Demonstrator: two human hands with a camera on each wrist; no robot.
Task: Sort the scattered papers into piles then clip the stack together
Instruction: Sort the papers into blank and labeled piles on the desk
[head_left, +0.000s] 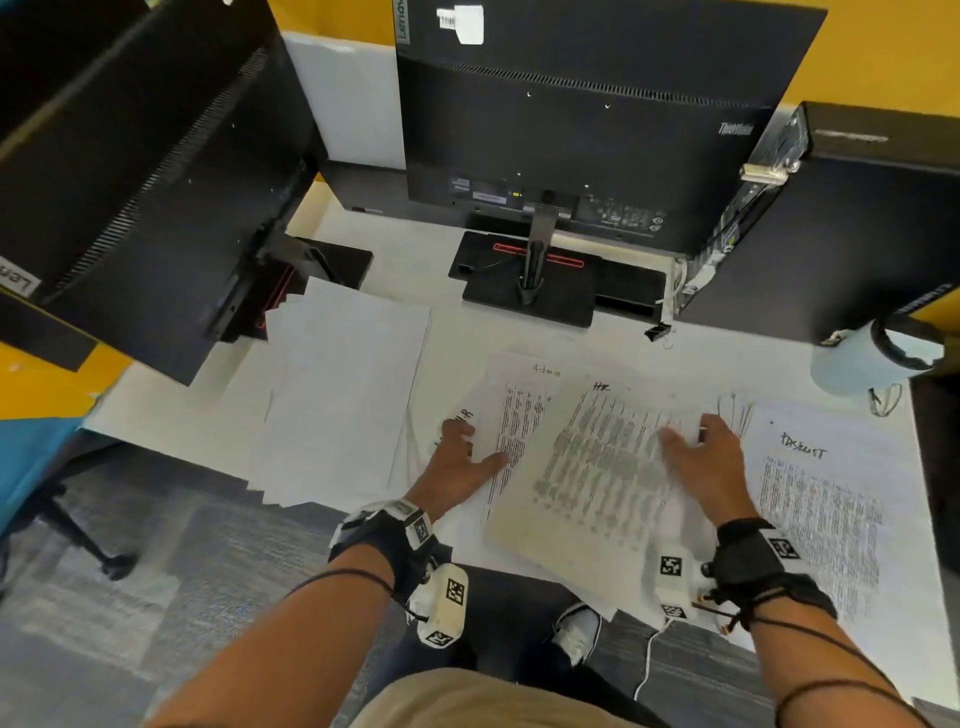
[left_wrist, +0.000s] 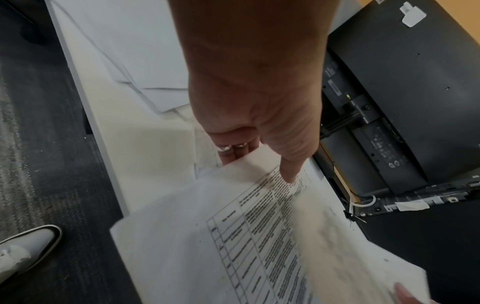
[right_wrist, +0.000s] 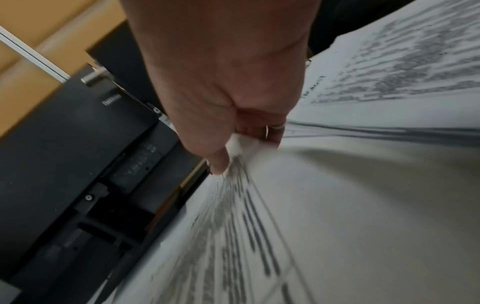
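Observation:
A tilted printed table sheet marked "HR" (head_left: 597, 467) lies over the papers in the middle of the white desk (head_left: 452, 312). My left hand (head_left: 480, 447) holds its left edge: the thumb (left_wrist: 288, 170) is on top and the curled fingers (left_wrist: 233, 152) are under the paper (left_wrist: 233, 236). My right hand (head_left: 685, 436) pinches its far right edge, which the right wrist view shows bunched between thumb and fingers (right_wrist: 241, 152). Under it lies a sheet marked "Admin" (head_left: 524, 410). A pile of blank sheets (head_left: 337, 395) lies to the left, and a labelled text sheet (head_left: 821, 519) to the right. A black binder clip (head_left: 657, 331) lies behind the papers.
Two monitors, seen from behind, stand close: one ahead (head_left: 571, 130) on its base (head_left: 524, 291), one at the left (head_left: 145, 182). A black computer tower (head_left: 841, 218) and a pale blue cup (head_left: 872, 358) are at the right. Some papers overhang the desk's near edge.

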